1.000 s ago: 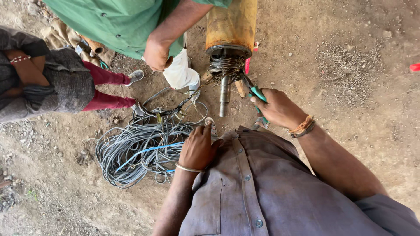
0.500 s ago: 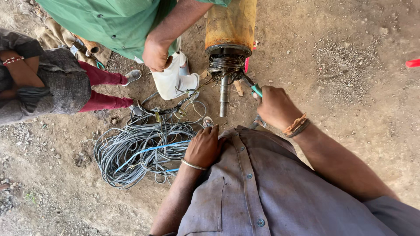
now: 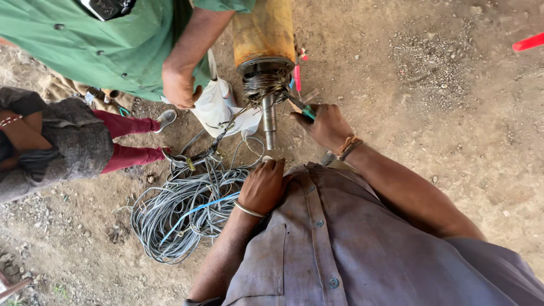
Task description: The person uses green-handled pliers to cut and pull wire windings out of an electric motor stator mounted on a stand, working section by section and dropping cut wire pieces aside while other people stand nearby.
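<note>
Bare dirt ground [image 3: 453, 113] strewn with small stones fills the view. Across the bottom spreads the person's grey shirt [image 3: 362, 249]. At the top stands a co-worker in a green shirt [image 3: 102, 39], one hand [image 3: 180, 86] hanging loosely curled. Beside them, a rusty yellow cylinder [image 3: 264, 31] lies with a metal shaft [image 3: 269, 120] sticking out of its wire-wound end. A tangled coil of grey wire [image 3: 181, 212] rests on the dirt below it. The right hand [image 3: 326, 126] is closed around green-handled pliers [image 3: 303, 109], their tip at the cylinder's windings. The left hand [image 3: 263, 186] rests curled against the shirt front, just beside the coil, holding nothing visible.
</note>
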Demonstrator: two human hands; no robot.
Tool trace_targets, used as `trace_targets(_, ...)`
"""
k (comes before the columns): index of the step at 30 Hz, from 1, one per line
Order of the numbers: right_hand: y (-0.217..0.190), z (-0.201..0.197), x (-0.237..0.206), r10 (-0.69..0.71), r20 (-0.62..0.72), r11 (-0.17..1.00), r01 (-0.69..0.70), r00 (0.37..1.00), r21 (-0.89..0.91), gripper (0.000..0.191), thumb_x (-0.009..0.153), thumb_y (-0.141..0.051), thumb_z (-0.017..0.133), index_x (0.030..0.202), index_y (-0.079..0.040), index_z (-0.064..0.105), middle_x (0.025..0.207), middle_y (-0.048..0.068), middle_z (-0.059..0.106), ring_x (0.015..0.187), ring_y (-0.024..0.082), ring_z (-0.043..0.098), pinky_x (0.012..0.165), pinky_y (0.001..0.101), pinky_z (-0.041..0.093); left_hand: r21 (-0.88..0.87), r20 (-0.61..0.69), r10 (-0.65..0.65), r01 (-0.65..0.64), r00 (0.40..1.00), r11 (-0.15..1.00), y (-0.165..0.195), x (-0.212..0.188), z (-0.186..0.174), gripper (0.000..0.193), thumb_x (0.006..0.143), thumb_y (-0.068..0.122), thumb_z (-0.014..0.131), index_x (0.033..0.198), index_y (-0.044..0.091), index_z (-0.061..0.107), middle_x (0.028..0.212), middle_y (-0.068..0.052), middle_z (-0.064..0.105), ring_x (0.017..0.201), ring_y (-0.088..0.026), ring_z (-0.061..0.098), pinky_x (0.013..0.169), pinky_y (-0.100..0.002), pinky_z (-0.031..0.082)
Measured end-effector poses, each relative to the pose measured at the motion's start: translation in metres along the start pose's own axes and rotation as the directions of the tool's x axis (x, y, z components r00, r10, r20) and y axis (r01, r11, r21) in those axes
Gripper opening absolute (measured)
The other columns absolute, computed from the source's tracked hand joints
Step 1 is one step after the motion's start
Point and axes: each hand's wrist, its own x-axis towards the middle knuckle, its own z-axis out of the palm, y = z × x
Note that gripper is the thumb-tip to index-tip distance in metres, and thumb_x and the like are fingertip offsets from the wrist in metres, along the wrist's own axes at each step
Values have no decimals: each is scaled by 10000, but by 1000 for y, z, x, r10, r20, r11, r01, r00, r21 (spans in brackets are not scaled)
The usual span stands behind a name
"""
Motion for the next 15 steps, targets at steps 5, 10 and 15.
trace_targets(5,32,-3,-56,-87,-2,994,86,996,72,375,932,-415,703,968,-42,726,674,176,676,557,327,656,528,467,513,-80,-258,201,-228,945,970,20,10,-28,315,930,191,686,1211,51,649,1163,-154,688,1059,-359,663,911,-448,549)
trace_targets(10,94,-4,-95,299,104,951,-306,948,54,461,921,-442,735,799,-2,674,612,141,637,525,269,599,539,466,480,166,-571,223,-155,790,974,35,55,-50,526,955,217,681,1365,-76,528,1296,-251,590,1162,-402,606,965,-462,538)
trace_targets(15,127,0,-118,334,-59,938,-326,941,114,482,947,-420,730,812,36,651,611,205,583,557,333,545,569,476,471,109,-414,-88,146,906,983,55,84,-50,640,937,302,714,1361,-121,490,1198,-285,556,1072,-418,607,803,-481,562)
